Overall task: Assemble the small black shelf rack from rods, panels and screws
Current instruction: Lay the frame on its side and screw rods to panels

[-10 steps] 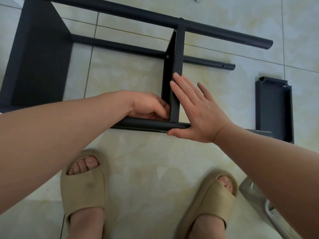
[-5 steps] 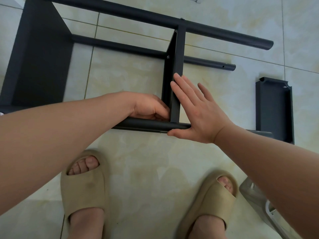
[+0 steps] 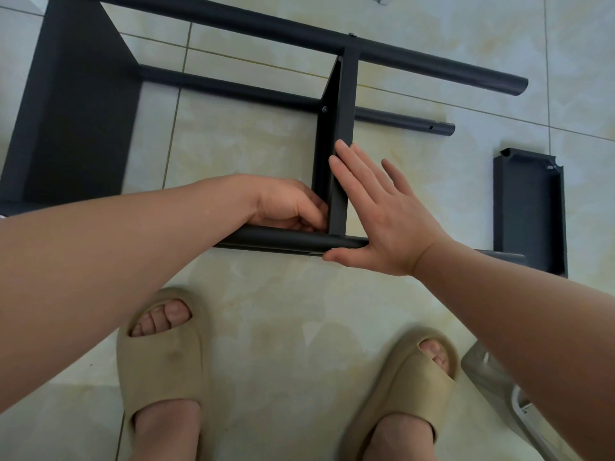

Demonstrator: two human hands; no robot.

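fingers (image 3: pixel 352 174) of the right hand (image 3: pixel 386 224) lie straight and flat against the right face of the middle panel (image 3: pixel 346 94), gripping nothing, with the thumb pressed along the near rod (image 3: pixel 283 239). from the head view, the risk i judge most likely is the panel sliding off its hole in the near rod. an open palm only pushes one way, and the rack lies on smooth floor tiles (image 3: pixel 266 134), so a hard turn or push from the other side could skid the frame or tilt the panel. a screw started crooked there could bind. the left hand (image 3: pixel 289 207) is tucked into the inner corner where panel meets rod, so a slip could pinch its fingers.

the rack lies on its side in front of the person's feet. its far rod (image 3: pixel 332 38) and second rod (image 3: pixel 233 86) already run through to the large end panel (image 3: pixel 73 111), and a screw (image 3: pixel 324 109) shows on the middle panel. a loose panel (image 3: pixel 529 211) waits on the floor to the right, well apart.

as for pose, both forearms reach forward and down. the left hand's fingers are curled tight at the joint, but whether they pinch a screw or only the panel edge i cannot tell. the right wrist is bent back, its palm upright against the panel.
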